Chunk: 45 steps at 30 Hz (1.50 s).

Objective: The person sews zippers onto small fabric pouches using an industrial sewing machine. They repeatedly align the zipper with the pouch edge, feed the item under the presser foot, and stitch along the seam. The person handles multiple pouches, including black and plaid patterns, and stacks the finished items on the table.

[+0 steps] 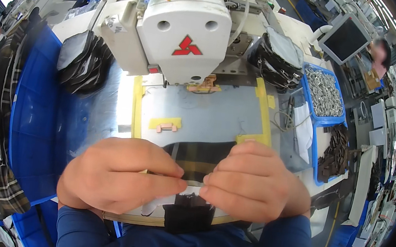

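Observation:
My left hand (pixel 124 173) and my right hand (pixel 254 182) face each other at the near edge of the machine bed. Both have thumb and fingers pinched on a dark plaid fabric piece (pixel 198 157) with an olive band across it. The fabric's far edge lies over the grey metal plate (pixel 204 114). A black flap of cloth (pixel 189 217) hangs toward me below the fingertips; whether it is joined to the plaid piece I cannot tell. Beyond them stands a white industrial sewing machine (pixel 183 41), its head above the plate.
Yellow tape (pixel 264 114) borders the plate. Stacks of black fabric pieces stand left (pixel 83 63) and right (pixel 276 59). At the right are a blue tray of metal hardware (pixel 319 120) and one of dark brown strips (pixel 337 152). A blue bin (pixel 34 117) is at the left.

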{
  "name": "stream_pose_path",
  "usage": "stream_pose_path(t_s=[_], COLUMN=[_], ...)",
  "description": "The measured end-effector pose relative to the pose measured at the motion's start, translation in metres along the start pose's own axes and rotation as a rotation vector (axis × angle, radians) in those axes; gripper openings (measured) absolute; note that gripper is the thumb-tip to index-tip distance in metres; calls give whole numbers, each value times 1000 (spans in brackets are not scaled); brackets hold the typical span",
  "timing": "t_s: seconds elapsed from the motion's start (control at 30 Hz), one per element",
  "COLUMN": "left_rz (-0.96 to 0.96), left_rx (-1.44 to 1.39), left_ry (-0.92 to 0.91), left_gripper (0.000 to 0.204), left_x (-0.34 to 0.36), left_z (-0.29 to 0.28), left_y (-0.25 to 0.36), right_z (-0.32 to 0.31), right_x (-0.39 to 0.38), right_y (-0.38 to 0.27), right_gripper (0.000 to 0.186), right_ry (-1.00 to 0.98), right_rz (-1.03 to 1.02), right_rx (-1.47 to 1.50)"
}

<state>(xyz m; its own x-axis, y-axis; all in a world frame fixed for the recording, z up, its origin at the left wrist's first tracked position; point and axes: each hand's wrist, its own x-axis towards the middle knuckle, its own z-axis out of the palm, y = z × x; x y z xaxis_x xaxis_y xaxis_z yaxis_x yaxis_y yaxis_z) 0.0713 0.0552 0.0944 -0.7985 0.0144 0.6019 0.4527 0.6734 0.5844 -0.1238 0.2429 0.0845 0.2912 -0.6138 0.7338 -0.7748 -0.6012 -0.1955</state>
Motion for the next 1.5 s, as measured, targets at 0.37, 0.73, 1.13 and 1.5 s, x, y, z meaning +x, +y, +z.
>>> stream_pose_path(t_s=[0.37, 0.73, 1.13, 1.5], left_rz=[338, 339, -167, 53], left_rx=[413, 70, -566, -231], left_ry=[25, 67, -48, 119], left_gripper=[25, 15, 30, 22], left_x=[0, 3, -7, -6], left_z=[3, 14, 21, 40], left_y=[-2, -19, -35, -35], right_z=[2, 4, 6, 2], right_x=[1, -1, -4, -2], right_y=[-2, 1, 4, 9], right_gripper=[12, 15, 24, 20], right_ry=[26, 44, 88, 6], right_rz=[5, 23, 348, 503], right_rx=[7, 90, 389, 477])
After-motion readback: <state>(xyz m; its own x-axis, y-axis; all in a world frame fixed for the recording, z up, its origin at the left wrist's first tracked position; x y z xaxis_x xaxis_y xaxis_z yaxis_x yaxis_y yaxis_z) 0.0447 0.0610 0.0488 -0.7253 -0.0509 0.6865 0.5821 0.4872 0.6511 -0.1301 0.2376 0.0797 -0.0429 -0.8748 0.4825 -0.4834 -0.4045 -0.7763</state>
